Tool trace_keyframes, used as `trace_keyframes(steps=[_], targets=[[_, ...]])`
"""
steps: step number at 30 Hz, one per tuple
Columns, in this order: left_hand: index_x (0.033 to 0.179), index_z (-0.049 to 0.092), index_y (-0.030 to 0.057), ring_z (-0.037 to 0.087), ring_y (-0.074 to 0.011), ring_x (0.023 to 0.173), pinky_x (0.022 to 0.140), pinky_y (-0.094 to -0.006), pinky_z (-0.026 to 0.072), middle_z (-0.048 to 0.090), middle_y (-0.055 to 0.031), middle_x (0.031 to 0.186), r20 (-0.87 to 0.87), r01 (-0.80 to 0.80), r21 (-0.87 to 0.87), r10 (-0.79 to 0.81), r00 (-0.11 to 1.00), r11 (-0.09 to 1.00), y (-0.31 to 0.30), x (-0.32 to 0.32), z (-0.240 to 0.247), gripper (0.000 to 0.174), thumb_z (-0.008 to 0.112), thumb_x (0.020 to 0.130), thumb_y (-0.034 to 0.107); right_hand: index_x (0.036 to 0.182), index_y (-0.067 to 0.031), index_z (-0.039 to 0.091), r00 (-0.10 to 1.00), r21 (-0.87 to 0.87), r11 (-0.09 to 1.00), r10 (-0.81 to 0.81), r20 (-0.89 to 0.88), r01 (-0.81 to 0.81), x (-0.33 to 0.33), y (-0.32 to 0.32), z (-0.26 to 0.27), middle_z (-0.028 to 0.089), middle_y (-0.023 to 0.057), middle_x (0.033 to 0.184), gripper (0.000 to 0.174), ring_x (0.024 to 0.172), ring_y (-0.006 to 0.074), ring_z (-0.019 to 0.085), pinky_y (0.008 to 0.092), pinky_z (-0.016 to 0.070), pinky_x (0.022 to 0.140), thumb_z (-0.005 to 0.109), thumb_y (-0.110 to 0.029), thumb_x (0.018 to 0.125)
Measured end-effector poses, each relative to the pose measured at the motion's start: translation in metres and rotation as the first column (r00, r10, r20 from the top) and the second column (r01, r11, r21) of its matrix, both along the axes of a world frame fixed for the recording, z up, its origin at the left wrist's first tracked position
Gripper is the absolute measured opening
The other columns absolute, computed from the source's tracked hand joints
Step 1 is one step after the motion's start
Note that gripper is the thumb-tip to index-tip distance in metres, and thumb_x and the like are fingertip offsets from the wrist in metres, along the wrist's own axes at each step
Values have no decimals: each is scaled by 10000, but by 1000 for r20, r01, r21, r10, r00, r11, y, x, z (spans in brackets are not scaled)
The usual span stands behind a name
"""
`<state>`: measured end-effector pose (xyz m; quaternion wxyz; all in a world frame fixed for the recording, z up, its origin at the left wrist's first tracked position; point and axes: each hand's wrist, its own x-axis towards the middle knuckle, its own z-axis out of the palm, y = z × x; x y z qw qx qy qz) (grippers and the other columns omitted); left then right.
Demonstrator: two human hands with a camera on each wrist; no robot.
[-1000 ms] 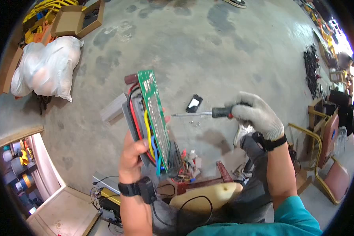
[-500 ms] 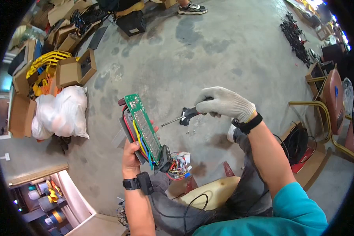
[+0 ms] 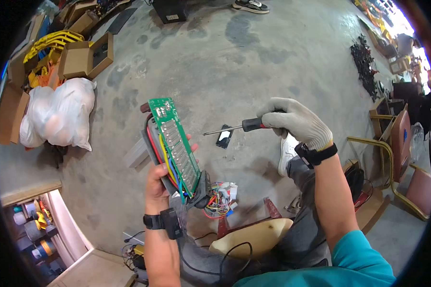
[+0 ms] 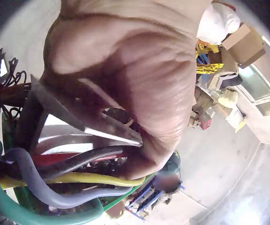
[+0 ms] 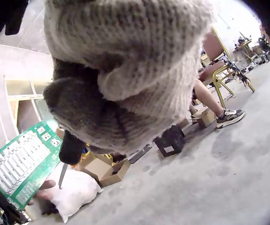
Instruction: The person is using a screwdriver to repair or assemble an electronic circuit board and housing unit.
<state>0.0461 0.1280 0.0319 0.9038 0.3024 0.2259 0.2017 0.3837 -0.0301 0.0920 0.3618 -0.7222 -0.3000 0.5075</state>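
My bare left hand [image 3: 157, 184] grips a green circuit board [image 3: 177, 143] assembly with a metal plate behind it, held tilted above the floor. Thick red, yellow, blue and green wires run along its side; the teal wire [image 4: 78, 218] loops close in the left wrist view. A bundle of coloured leads with connectors [image 3: 222, 196] hangs at the lower end. My right hand [image 3: 299, 122], in a knitted glove, holds a screwdriver [image 3: 251, 125] by its black and red handle. Its tip points left toward the board, a gap away from it. Soldered rows show on the board's face.
A small black rectangular item [image 3: 224, 136] lies on the concrete floor, small bits beside it. Left are a white plastic bag [image 3: 60, 117] and an open cardboard box [image 3: 84, 60]. A chair [image 3: 400, 138] stands right. A pale wooden seat [image 3: 251, 237] lies between the knees.
The board's soldered face has turned more toward the head camera. The screwdriver dipped at a slant half a second ago and is now nearly level again. The head view has shifted too.
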Motion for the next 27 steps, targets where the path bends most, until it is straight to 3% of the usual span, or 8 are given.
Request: trace_keyframes(steps=[10,18,27], targets=[[1651,222,16,400,-419,1503,1165,-557,446,334,-249,1651,22,-10,-25,11,1000,1000,2,2,6,1030,745,793,244,1056,-14,734,994,0,998,-69,-89,69,-9,14,2,620,7,772,300,645,87,551,264,432,580,688,-252,879],[1630,279,-9,434,-385,1490,1160,-508,456,388,-238,1626,-88,6,54,-1,996,999,1,10,23,1085,798,724,288,1065,-12,738,993,-28,999,-41,-111,39,-8,17,8,627,2,791,293,659,81,554,259,438,591,679,-241,891],[1605,322,-27,473,-380,1460,1138,-501,474,417,-239,1606,-132,7,69,2,991,998,2,6,24,1057,790,724,323,1087,-18,744,994,-49,999,-23,-110,18,-9,23,-1,619,2,775,315,651,81,546,260,429,585,681,-260,897]])
